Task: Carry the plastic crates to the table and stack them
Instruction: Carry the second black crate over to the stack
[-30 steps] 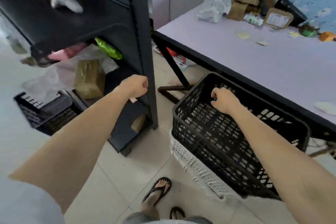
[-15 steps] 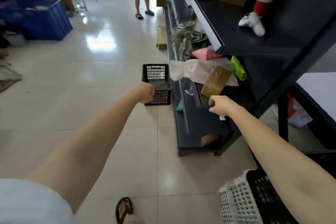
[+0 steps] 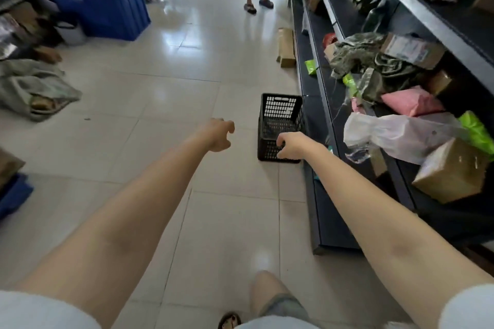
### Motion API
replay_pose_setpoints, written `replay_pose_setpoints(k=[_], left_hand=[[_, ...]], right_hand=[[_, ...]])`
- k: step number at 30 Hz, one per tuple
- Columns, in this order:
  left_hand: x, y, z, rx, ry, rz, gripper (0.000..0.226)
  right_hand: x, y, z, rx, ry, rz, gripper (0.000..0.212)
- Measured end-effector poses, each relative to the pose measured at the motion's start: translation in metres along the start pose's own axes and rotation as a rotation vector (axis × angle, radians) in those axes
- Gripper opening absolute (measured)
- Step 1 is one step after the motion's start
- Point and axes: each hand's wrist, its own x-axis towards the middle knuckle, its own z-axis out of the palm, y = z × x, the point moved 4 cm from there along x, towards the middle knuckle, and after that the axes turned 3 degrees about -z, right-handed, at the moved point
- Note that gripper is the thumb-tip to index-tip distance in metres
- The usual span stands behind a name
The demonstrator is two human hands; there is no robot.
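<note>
Head view: down the aisle we go, one black crate (image 3: 280,115) dead ahead!
Crate: upright on the floor (image 3: 160,104), just beside the foot of the shelf (image 3: 315,195).
Left hand (image 3: 219,136): stretched forward, fingers (image 3: 229,125) loosely curled, empty, apart from the crate.
Right hand (image 3: 294,145): lined up in front of the crate's near rim, fingers loosely curled, holding nothing; I judge no contact yet.
Progress: this crate not yet picked up; the surface is out of view, so any stack there can't be judged.
Left to do: grip, lift, carry, stack.
</note>
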Motion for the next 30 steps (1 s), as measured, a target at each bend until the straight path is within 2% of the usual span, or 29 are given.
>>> replay_pose_setpoints(k=[7,12,18,24,30], left_hand=[[0.139,-0.069,-0.021,-0.016,-0.076,0.014,0.038],[0.235,-0.104,-0.061,0.02,-0.127,0.054,0.038],[0.363,-0.141,-0.094,0.037,-0.162,0.131,0.041],[0.511,-0.144,-0.118,0.197,-0.18,0.369,0.045],[0.646,-0.124,-0.148,0.242,-0.186,0.606,0.047]], right_hand=[[0.144,-0.031,-0.02,0.024,0.034,0.051,0.047],[0.226,-0.024,-0.051,0.128,0.124,0.151,0.04],[0.317,-0.017,-0.071,0.184,0.119,0.282,0.045],[0.408,-0.004,-0.095,0.306,0.174,0.501,0.046],[0.457,0.023,-0.123,0.441,0.261,0.797,0.044]])
